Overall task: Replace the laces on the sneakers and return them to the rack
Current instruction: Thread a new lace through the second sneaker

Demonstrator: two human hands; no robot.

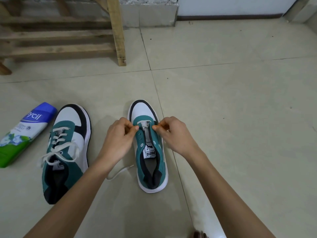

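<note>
Sneaker (150, 152) sits pinched between left hand (118, 136), right hand (175, 133).

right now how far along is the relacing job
Done: the tied sneaker is fully laced, with a bow. In hand: on the second sneaker the white lace crosses only the front eyelets, and the left hand and right hand each pinch it beside them. Left: thread the empty eyelets, tie it, then put both shoes on the wooden rack.
</note>
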